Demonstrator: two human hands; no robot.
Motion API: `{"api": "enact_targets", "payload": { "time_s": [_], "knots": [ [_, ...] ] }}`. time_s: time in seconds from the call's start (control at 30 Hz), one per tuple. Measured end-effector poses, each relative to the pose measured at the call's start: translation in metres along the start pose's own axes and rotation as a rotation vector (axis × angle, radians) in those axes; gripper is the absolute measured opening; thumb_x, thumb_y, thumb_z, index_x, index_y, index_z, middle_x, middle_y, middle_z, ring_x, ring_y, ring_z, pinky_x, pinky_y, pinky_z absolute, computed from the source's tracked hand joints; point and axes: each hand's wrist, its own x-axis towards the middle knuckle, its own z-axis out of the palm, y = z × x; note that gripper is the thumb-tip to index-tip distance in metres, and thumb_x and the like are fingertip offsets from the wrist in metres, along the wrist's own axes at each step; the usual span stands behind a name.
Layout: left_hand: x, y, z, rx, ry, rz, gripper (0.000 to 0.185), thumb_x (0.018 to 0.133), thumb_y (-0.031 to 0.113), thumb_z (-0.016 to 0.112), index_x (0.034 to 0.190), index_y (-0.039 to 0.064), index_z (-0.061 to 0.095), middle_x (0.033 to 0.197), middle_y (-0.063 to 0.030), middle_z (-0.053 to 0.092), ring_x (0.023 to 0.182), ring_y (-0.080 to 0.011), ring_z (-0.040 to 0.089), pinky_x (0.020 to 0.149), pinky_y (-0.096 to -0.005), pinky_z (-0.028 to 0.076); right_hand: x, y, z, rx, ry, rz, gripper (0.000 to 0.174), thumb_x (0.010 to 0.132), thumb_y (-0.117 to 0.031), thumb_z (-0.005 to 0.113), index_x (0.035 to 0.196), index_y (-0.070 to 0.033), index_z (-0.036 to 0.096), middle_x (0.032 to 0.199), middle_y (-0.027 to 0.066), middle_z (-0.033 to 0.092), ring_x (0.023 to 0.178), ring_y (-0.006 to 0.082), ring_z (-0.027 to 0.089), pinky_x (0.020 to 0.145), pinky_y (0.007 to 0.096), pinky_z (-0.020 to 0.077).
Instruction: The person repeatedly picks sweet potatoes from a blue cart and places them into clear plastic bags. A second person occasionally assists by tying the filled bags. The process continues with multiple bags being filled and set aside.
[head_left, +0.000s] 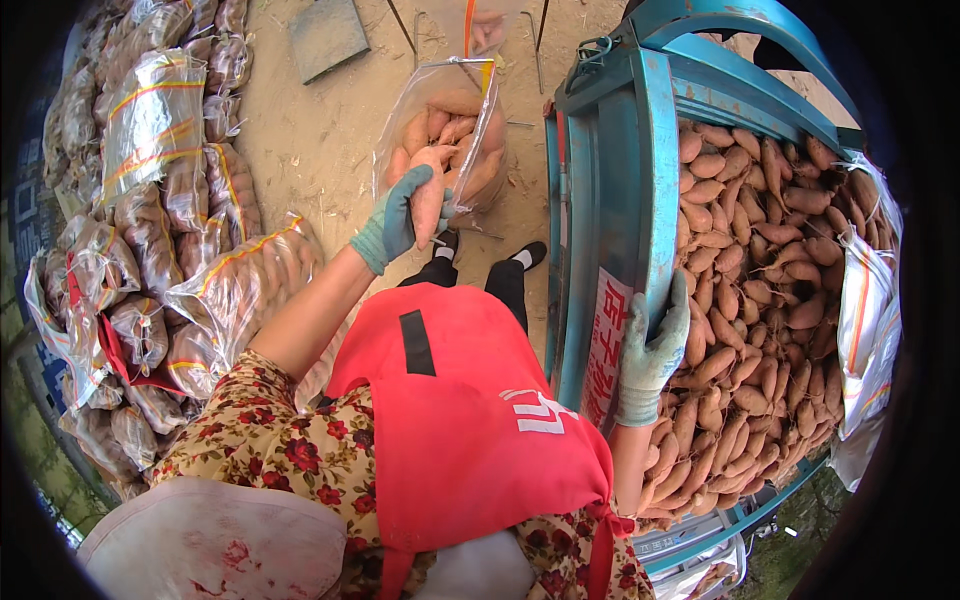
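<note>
A sweet potato (427, 199) is in my gloved left hand (401, 214), held over the near edge of an open clear plastic bag (487, 112). Several sweet potatoes (450, 127) lie inside that bag, which stands upright on the ground with its mouth spread. My gloved right hand (657, 345) rests on the blue metal side wall (656, 187) of a cart bed, thumb and fingers apart, with nothing in it. Just right of this hand, loose sweet potatoes (750, 300) are heaped in the bed.
Filled plastic bags of sweet potatoes (247, 277) are piled at the left, with flat bags (154, 112) on top. A square slab (326, 37) lies on the ground at the top. Thin metal rods (538, 52) stand beyond the open bag. White bags (866, 315) hang at the cart's far right side.
</note>
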Motion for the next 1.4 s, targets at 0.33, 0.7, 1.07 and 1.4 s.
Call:
{"api": "enact_targets", "payload": {
  "time_s": [0.33, 0.7, 1.07, 1.4],
  "knots": [
    [0.187, 0.062, -0.123, 1.630, 0.769, 0.632, 0.072, 0.084, 0.041, 0.066, 0.145, 0.010, 0.046, 0.134, -0.0263, 0.055, 0.121, -0.0452, 0.056, 0.101, -0.0516, 0.046, 0.008, -0.020, -0.005, 0.082, -0.133, 0.198, 0.060, 0.098, -0.010, 0.062, 0.150, 0.006, 0.037, 0.145, 0.0149, 0.049, 0.129, 0.0193, 0.048, 0.112, 0.0332, 0.0344],
    [0.205, 0.092, -0.104, 1.771, 0.767, 0.312, 0.069, 0.089, 0.047, 0.053, 0.150, 0.015, 0.045, 0.135, -0.0280, 0.059, 0.126, -0.0434, 0.056, 0.107, -0.0486, 0.044, 0.023, 0.020, -0.035, 0.484, -0.200, 0.435, 0.048, 0.100, -0.023, 0.061, 0.139, 0.004, 0.052, 0.121, 0.0111, 0.064, 0.110, 0.0180, 0.059, 0.100, 0.0309, 0.0457],
    [0.018, 0.008, 0.154, 1.058, -0.112, 0.641, 0.040, 0.106, 0.021, 0.051, 0.139, -0.002, 0.054, 0.125, -0.0133, 0.065, 0.109, -0.0187, 0.064, 0.096, -0.0328, 0.052, -0.001, 0.173, -0.008, -0.577, -0.829, 0.723, 0.085, 0.081, -0.054, 0.074, 0.130, 0.010, 0.049, 0.110, 0.0256, 0.070, 0.103, 0.0356, 0.070, 0.087, 0.0420, 0.0542],
    [-0.022, -0.098, 0.305, 0.809, -0.482, 0.485, 0.049, 0.105, 0.023, 0.052, 0.146, -0.002, 0.045, 0.131, -0.0155, 0.062, 0.114, -0.0227, 0.064, 0.099, -0.0354, 0.051, 0.020, 0.129, -0.087, 0.807, -0.338, 0.638, 0.065, 0.089, -0.043, 0.072, 0.131, 0.002, 0.054, 0.115, 0.0074, 0.066, 0.102, 0.0175, 0.065, 0.083, 0.0321, 0.0537]
  ]
}}
